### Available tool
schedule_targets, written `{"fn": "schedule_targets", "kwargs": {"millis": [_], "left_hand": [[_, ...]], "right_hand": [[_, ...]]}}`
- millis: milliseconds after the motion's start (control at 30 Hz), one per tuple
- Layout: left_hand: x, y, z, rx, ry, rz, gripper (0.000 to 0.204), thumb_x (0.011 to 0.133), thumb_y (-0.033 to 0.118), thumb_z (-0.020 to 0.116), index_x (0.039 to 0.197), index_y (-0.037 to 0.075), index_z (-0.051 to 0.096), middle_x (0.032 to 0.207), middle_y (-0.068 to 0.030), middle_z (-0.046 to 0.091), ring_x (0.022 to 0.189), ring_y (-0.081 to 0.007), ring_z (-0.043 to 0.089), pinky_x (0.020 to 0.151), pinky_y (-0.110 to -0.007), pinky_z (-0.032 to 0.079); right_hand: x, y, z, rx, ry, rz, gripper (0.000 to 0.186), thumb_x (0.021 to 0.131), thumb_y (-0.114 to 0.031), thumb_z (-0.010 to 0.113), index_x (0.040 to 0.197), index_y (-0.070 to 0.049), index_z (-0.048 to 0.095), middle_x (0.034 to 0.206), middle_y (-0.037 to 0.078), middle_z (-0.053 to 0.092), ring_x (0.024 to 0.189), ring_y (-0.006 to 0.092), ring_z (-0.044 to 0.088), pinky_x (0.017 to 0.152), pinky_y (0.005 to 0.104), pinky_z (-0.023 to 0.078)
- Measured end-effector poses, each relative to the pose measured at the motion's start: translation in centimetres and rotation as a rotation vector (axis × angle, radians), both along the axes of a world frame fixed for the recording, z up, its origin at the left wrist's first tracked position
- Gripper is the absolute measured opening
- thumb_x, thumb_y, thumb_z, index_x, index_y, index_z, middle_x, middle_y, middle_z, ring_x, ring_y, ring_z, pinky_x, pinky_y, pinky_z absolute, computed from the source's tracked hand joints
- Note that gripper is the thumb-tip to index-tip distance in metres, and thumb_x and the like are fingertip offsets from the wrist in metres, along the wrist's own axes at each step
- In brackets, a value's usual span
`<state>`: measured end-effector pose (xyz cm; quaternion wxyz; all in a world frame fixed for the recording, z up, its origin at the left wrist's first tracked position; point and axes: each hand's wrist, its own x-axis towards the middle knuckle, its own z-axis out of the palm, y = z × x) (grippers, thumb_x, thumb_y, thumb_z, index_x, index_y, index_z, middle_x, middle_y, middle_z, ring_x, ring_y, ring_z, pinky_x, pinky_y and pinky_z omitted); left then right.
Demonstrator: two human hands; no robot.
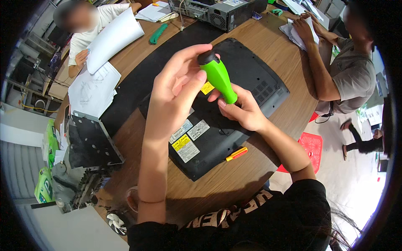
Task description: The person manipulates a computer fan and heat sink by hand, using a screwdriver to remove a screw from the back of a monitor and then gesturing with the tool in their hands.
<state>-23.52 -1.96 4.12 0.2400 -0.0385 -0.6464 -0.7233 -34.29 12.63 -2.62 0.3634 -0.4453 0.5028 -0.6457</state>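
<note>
A bright green screwdriver [220,79] with a black end cap is held up at a tilt above a black laptop. Its shaft is not visible. My left hand [178,85] has its index finger and thumb around the black cap. The fingers of my right hand [245,109] are closed round the lower end of the green handle. Beneath both hands, the laptop [251,69] lies with its underside up, showing vents, screw holes and labels. A small red and yellow screwdriver [237,154] rests beside the laptop's near edge.
The wooden table [209,180] carries a black mat [130,90], a green-handled tool [158,34], a desktop computer case [226,14] and papers [94,90]. At left stands a dark metal panel [90,140]. Two people handle papers across the table. A red stool [312,146] stands right.
</note>
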Motion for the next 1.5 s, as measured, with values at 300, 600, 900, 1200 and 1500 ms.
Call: {"fn": "schedule_targets", "kwargs": {"millis": [300, 600, 900, 1200, 1500], "left_hand": [[0.1, 0.3, -0.1, 0.049, 0.003, 0.050, 0.029, 0.091, 0.001, 0.054, 0.119, -0.004, 0.048, 0.114, -0.0161, 0.061, 0.098, -0.0136, 0.058, 0.086, -0.027, 0.047], [0.5, 0.6, 0.2, -0.021, -0.061, 0.006, 0.032, 0.091, 0.004, 0.047, 0.122, -0.006, 0.043, 0.116, -0.0220, 0.056, 0.111, -0.0286, 0.056, 0.096, -0.039, 0.045], [0.0, 1.5, 0.2, 0.039, 0.086, -0.088, 0.044, 0.093, 0.008, 0.043, 0.134, -0.008, 0.036, 0.129, -0.0263, 0.049, 0.119, -0.0344, 0.051, 0.101, -0.043, 0.040], [1.1, 1.8, 1.2, -0.289, 0.037, 0.081, 0.036, 0.096, 0.007, 0.042, 0.128, -0.011, 0.044, 0.122, -0.0219, 0.056, 0.109, -0.0244, 0.057, 0.092, -0.034, 0.048], [1.5, 1.8, 1.3, -0.385, -0.002, 0.158, 0.029, 0.094, 0.001, 0.043, 0.120, -0.012, 0.048, 0.111, -0.0182, 0.060, 0.101, -0.0190, 0.059, 0.089, -0.029, 0.046]], "right_hand": [[0.1, 0.1, -0.2, 0.019, -0.250, 0.207, 0.014, 0.095, -0.011, 0.053, 0.106, -0.005, 0.055, 0.075, -0.006, 0.043, 0.057, 0.0016, 0.037, 0.048, 0.0182, 0.028], [0.4, 0.0, -0.8, 0.021, -0.067, 0.092, 0.015, 0.091, -0.005, 0.054, 0.107, -0.005, 0.057, 0.089, -0.003, 0.058, 0.067, 0.0044, 0.048, 0.058, 0.0201, 0.039], [0.1, -0.3, -1.3, -0.172, 0.371, -0.136, 0.023, 0.086, -0.004, 0.059, 0.109, -0.002, 0.057, 0.096, 0.005, 0.064, 0.077, 0.0107, 0.057, 0.063, 0.0242, 0.043], [-0.2, 0.6, -1.3, -0.186, 0.110, 0.044, 0.048, 0.087, -0.036, 0.062, 0.116, 0.000, 0.054, 0.080, 0.003, 0.058, 0.065, 0.0098, 0.052, 0.056, 0.0243, 0.040], [-0.1, 0.2, -1.1, -0.238, 0.246, 0.002, 0.051, 0.086, -0.045, 0.060, 0.111, -0.001, 0.056, 0.068, 0.002, 0.055, 0.056, 0.0088, 0.049, 0.051, 0.0237, 0.037]]}}
